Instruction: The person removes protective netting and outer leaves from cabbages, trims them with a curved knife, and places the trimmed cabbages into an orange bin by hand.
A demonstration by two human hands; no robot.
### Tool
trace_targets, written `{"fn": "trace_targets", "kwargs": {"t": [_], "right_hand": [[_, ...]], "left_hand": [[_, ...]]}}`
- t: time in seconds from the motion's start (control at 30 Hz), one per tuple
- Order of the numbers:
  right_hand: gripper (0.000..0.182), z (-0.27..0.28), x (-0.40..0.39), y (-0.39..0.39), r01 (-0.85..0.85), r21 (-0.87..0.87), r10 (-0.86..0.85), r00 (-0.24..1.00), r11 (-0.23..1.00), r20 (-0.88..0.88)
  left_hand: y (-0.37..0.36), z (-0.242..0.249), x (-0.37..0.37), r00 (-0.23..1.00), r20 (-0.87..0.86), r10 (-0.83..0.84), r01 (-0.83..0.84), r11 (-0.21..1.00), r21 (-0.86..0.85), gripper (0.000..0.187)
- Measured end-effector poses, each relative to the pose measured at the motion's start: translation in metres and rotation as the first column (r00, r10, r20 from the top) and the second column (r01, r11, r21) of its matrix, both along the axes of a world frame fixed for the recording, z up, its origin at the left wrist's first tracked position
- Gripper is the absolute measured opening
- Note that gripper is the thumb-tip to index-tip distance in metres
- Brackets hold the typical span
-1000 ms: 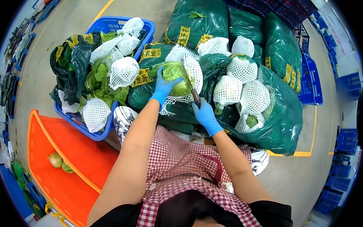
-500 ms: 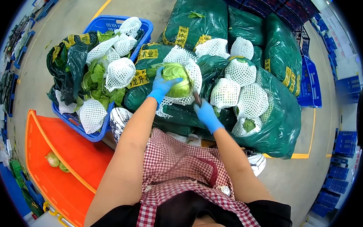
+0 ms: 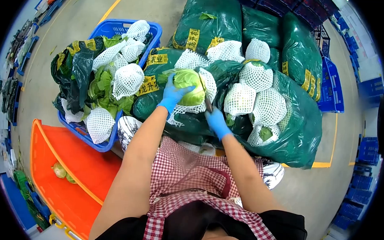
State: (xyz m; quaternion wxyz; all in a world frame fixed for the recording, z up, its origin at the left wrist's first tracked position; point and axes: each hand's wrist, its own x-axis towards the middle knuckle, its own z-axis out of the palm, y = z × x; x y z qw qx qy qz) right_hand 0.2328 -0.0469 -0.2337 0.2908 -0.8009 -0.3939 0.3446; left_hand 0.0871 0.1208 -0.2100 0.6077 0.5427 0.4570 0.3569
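A green cabbage (image 3: pixel 192 85) rests on white foam netting (image 3: pixel 208 84) over a dark green plastic bag. My left hand (image 3: pixel 173 95), in a blue glove, grips the cabbage's left side. The gloved right hand (image 3: pixel 218 123) is closed round the dark handle of a knife (image 3: pixel 208 104), and the blade lies along the right side of the cabbage. To the right, several netted cabbages (image 3: pixel 240 99) sit on the open green bag.
A blue basket (image 3: pixel 94 144) with netted cabbages and loose leaves stands at the left. Below it is an orange bin (image 3: pixel 85 154) holding small cabbages (image 3: pixel 60 170). Full green bags (image 3: pixel 221 21) lie behind. A blue crate (image 3: pixel 332 87) stands at the right.
The view has shifted slightly. Both hands stay at the cabbage, with the knife still along its right side.
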Motion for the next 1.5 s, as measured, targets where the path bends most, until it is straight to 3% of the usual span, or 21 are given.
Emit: {"fn": "trace_targets", "kwargs": {"t": [0.03,0.17,0.2,0.23,0.3,0.4,0.5,0.53,0.6,0.63,0.8,0.87,0.93,1.0,1.07,1.1,1.2,1.33,1.37,1.43,1.5], "right_hand": [[0.039,-0.009,0.006,0.021,0.033,-0.125,-0.059,0.975,0.992,-0.215],[0.04,-0.025,-0.001,-0.064,-0.039,0.152,0.026,0.996,0.988,0.088],[0.041,-0.047,0.003,-0.081,-0.093,0.183,0.057,0.98,0.979,0.19],[0.034,-0.021,-0.004,-0.077,0.044,0.063,-0.035,0.989,0.997,-0.141],[0.018,0.023,-0.013,-0.054,0.175,-0.199,-0.263,0.735,0.964,-0.625],[0.017,0.03,-0.026,-0.034,0.193,-0.284,-0.343,0.508,0.939,-0.79],[0.023,0.037,-0.057,-0.025,0.19,-0.075,-0.202,0.842,0.979,-0.5],[0.031,0.029,-0.066,-0.019,0.068,0.147,-0.056,0.995,0.987,-0.086],[0.034,0.038,-0.072,-0.013,-0.055,-0.02,0.057,0.993,0.998,0.102],[0.034,0.039,-0.075,-0.011,-0.068,-0.037,0.072,0.99,0.997,0.122],[0.032,0.014,-0.087,-0.016,-0.122,0.076,0.117,0.991,0.99,0.068],[0.02,0.03,-0.083,-0.015,0.201,-0.128,-0.238,0.78,0.971,-0.579],[0.017,0.028,-0.067,-0.02,0.377,-0.26,-0.415,0.422,0.889,-0.806],[0.016,0.024,-0.043,-0.029,0.304,-0.319,-0.381,0.173,0.898,-0.908],[0.014,0.047,-0.033,-0.036,0.262,-0.299,-0.363,0.251,0.918,-0.897],[0.013,0.071,-0.04,-0.041,0.358,-0.185,-0.336,0.423,0.915,-0.841],[0.017,0.086,-0.047,-0.047,0.358,0.135,-0.165,0.69,0.924,-0.705],[0.03,0.113,-0.095,-0.011,0.194,0.009,-0.132,0.699,0.981,-0.703],[0.031,0.097,-0.107,0.003,0.197,0.037,-0.11,0.684,0.98,-0.721],[0.035,0.076,-0.129,0.028,0.256,0.035,-0.152,0.673,0.966,-0.724],[0.044,0.03,-0.138,0.054,0.238,0.031,-0.18,0.807,0.971,-0.563]], "left_hand": [[-0.005,-0.003,-0.001,1.0,0.002,0.012,-0.012,1.0,-0.017,0.101],[0.005,-0.013,-0.03,0.998,-0.011,0.064,-0.065,0.995,-0.076,0.096],[0.001,-0.019,-0.039,0.963,0.268,0.039,-0.002,0.991,-0.137,0.089],[-0.005,-0.022,-0.048,0.954,0.297,0.031,0.003,0.994,-0.113,0.085],[-0.016,-0.019,-0.065,0.953,0.297,0.051,-0.031,0.997,-0.071,0.079],[-0.014,-0.037,-0.089,0.961,0.227,0.158,-0.141,0.986,-0.088,0.083],[-0.012,-0.04,-0.113,0.974,0.12,0.191,-0.164,0.964,-0.208,0.087],[-0.012,-0.026,-0.117,0.977,0.074,0.2,-0.177,0.954,-0.24,0.088],[-0.02,0.023,-0.119,0.926,-0.081,0.368,-0.371,0.849,-0.377,0.089],[-0.014,0.023,-0.129,0.931,-0.023,0.365,-0.335,0.826,-0.454,0.101],[-0.004,0.039,-0.078,0.741,-0.579,0.341,-0.471,0.878,-0.084,0.127],[0.008,0.045,-0.081,0.768,-0.561,0.309,-0.393,0.919,-0.031,0.124],[0.01,0.036,-0.092,0.761,-0.584,0.282,-0.295,0.952,0.075,0.116],[0.016,0.03,-0.103,0.85,-0.443,0.287,-0.308,0.951,0.026,0.104],[0.029,-0.01,-0.119,0.926,-0.264,0.271,-0.269,0.962,0.047,0.098],[0.033,-0.03,-0.128,0.944,-0.174,0.28,-0.278,0.96,0.034,0.091],[-0.005,0.049,-0.142,0.957,-0.059,0.283,-0.285,0.894,-0.346,0.092],[-0.036,-0.015,-0.163,0.957,0.136,0.256,-0.27,0.958,0.1,0.106],[-0.047,-0.006,-0.157,0.963,0.138,0.232,-0.25,0.959,0.135,0.108],[-0.059,-0.022,-0.156,0.96,-0.154,0.232,-0.184,0.944,0.273,0.114],[-0.063,-0.023,-0.159,0.909,-0.346,0.232,-0.146,0.955,0.256,0.116]]}}
